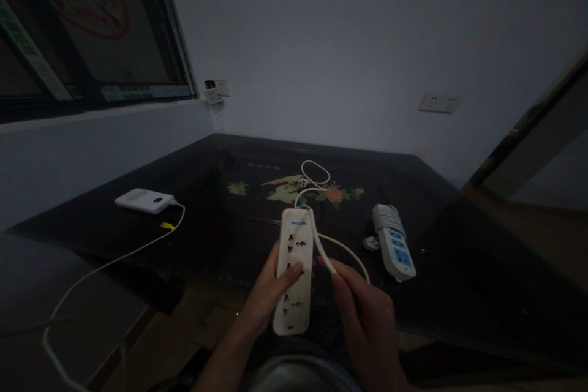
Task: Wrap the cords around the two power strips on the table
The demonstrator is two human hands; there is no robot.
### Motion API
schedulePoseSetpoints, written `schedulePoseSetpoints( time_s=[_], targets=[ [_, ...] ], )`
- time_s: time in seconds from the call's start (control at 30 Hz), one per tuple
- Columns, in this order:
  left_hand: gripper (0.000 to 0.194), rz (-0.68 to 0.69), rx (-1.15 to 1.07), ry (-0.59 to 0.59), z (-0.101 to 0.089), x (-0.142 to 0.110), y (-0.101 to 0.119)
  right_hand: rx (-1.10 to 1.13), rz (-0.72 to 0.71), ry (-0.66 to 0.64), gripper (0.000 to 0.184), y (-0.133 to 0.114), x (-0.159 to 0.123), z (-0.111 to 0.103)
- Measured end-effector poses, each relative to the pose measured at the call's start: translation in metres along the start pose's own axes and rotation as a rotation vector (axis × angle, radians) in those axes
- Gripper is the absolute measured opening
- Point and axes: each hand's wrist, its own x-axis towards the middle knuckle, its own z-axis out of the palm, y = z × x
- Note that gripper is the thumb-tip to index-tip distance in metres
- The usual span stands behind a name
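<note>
Philips power strip (297,288) between the hands (264,299)

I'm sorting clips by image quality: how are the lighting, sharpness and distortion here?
Head view: dim overall, the black flower-decorated table sinking into darkness at lower right; no strong glare. Head view: blue lettering on the off-white rectangular plastic power strip is readable. Head view: apparently wide-angle stretching, with the dark-framed glass window slanting at upper left.

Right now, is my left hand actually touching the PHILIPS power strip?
Touching. The head view shows it: the left hand grips the PHILIPS power strip along one side, its thumb lying across the socket face.
</note>
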Motion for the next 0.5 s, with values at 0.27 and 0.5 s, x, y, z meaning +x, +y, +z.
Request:
schedulePoseSetpoints(
  time_s=[0.27, 0.5],
  targets=[
    [0.064, 0.020, -0.019, -0.039, -0.005, 0.002, -0.008, -0.052, -0.176, -0.015, 0.024, -0.007, -0.002, 0.013],
    [0.059, 0.046, -0.036, -0.044, -0.006, 0.002, -0.009, -0.076, -0.237, -0.066, 0.025, -0.004, -0.005, 0.019]
  ],
)
